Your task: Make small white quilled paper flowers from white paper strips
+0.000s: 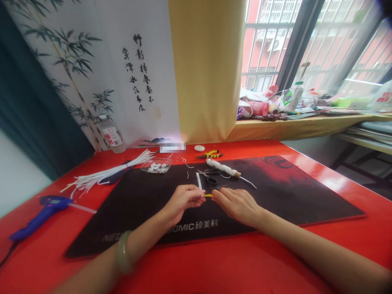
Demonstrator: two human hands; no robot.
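Note:
Over the black desk mat (290,196), my left hand (185,197) is closed in a pinch at one end of a short yellow strip (208,195). The other end runs into the closed fingers of my right hand (237,203). A narrow white strip (199,180) rises just behind my left fingertips; whether those fingers touch it, I cannot tell. Scissors with black handles (211,180) lie just beyond my hands. Behind them is a roll wound with white cord (222,166), its loose end trailing right.
A bundle of white stems (113,170) lies at left, near a clear bag of small white pieces (157,166). A blue glue gun (45,214) rests on the red table (196,267). Yellow-handled pliers (212,154), a white disc (199,148) and a bottle (112,136) are at the back.

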